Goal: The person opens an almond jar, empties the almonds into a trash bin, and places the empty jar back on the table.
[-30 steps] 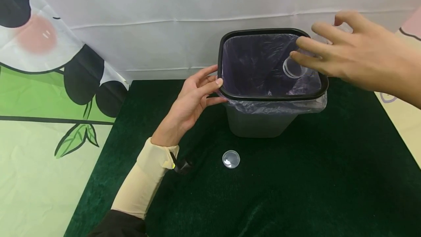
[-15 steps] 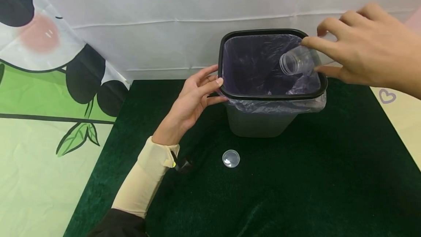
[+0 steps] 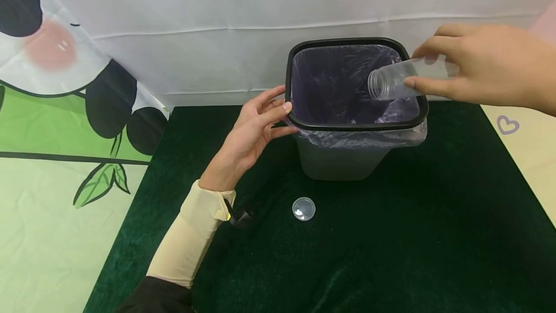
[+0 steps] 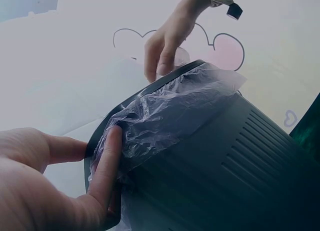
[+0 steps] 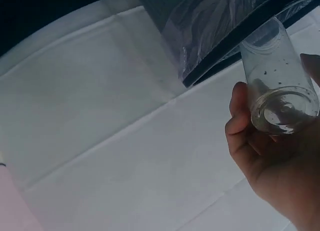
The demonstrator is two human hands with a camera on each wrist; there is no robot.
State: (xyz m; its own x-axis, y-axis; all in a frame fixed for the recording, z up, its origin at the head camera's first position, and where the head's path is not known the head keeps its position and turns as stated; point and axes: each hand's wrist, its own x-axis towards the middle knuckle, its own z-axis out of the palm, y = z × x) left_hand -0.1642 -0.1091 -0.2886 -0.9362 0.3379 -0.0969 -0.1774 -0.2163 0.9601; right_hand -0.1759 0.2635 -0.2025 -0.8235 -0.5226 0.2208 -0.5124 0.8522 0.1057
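Note:
My left hand [image 3: 252, 132] grips the left rim of a grey trash bin [image 3: 343, 161], thumb on top of the black edge and fingers outside, against the overhanging liner. A translucent bag [image 3: 369, 138] lines the bin. Over the right rim, my right hand [image 3: 491, 69] holds a clear plastic jar [image 3: 397, 81] between thumb and fingers. The jar lies nearly on its side, its threaded mouth pointing left over the bin. In the right wrist view, small dark specks cling inside the jar [image 5: 280, 76]. A round clear lid [image 3: 303, 208] rests on the cloth in front of the bin.
Dark green cloth [image 3: 391, 245] covers the table. A white sheet [image 3: 195, 28] hangs right behind the bin. Cartoon-printed backdrop [image 3: 52, 110] stands at the left, and a pale printed panel [image 3: 517, 139] lies at the right.
My right hand has turned over and shifted its grip, so the jar now lies almost level with more of its side showing. The left hand, bin and lid stay in place.

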